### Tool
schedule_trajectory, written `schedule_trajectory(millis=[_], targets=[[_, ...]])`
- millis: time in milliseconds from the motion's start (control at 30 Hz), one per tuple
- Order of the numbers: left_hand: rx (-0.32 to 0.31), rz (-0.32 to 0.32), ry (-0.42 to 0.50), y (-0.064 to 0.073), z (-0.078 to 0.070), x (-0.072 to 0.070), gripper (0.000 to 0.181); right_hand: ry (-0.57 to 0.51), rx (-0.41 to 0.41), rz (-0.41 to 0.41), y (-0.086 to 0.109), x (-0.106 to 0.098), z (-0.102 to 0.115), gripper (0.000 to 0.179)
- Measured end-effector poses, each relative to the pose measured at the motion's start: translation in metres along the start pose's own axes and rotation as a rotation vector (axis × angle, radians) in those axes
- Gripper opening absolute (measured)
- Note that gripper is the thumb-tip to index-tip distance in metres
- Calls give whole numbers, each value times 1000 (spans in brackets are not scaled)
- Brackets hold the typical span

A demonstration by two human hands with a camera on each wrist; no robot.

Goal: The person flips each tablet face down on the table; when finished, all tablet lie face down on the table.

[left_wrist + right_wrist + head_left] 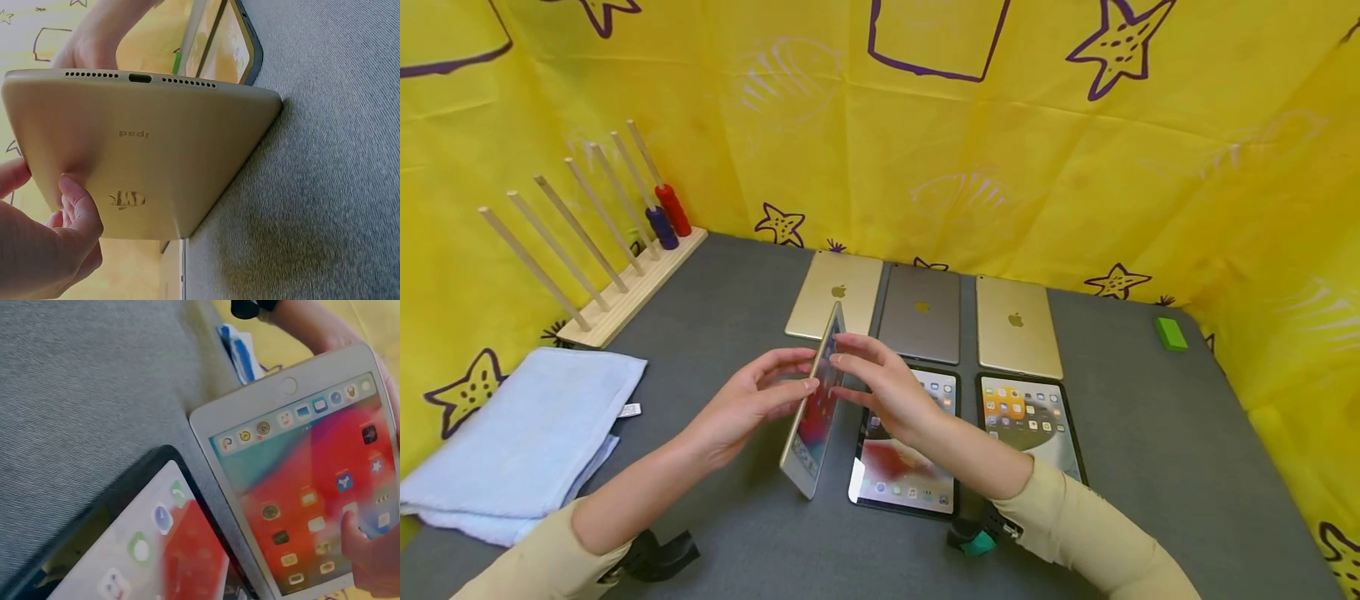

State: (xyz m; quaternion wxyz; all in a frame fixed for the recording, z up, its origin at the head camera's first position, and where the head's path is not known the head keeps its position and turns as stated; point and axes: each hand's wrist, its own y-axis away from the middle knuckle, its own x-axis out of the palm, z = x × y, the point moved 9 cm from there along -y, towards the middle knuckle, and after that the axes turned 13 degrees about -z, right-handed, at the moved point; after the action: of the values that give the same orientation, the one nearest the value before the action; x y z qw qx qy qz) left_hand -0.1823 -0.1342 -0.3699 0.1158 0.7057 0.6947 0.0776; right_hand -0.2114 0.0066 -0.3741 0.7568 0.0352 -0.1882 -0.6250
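A gold-backed iPad (814,429) stands tilted steeply between both hands, its lit screen facing right and its home-button end toward me. My left hand (748,400) holds it at the upper edge; in the left wrist view, the left hand (59,234) has fingertips on the gold back near the logo. From the screen side, my right hand (895,387) grips it with bent fingers; the right thumb (355,540) lies on the icons in the right wrist view. Beneath the right wrist lies a dark-framed tablet (902,475), screen up and lit, partly hidden by the hand and forearm.
Another lit tablet (1033,417) lies to the right. Behind are a gold tablet (831,304), a grey tablet (917,321) and a second gold tablet (1018,321), backs up. A pegged wooden stand (625,304), a blue cloth (535,442) and a green block (1171,334) flank them.
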Motion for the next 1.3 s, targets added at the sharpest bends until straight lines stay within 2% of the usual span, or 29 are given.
schedule_trajectory(millis=[300, 767, 1067, 1300], targets=[[-14, 26, 16, 1, 0, 7, 57, 29, -23, -92, -5, -3, 4, 51], [-25, 43, 24, 2, 2, 12, 57, 31, -3, -93, -8, -7, 0, 55], [-61, 64, -5, -1, 12, 15, 56, 26, 5, -76, -5, -10, -1, 59], [-38, 137, -26, -6, 25, 21, 52, -10, 12, -66, -2, -16, -2, 56]])
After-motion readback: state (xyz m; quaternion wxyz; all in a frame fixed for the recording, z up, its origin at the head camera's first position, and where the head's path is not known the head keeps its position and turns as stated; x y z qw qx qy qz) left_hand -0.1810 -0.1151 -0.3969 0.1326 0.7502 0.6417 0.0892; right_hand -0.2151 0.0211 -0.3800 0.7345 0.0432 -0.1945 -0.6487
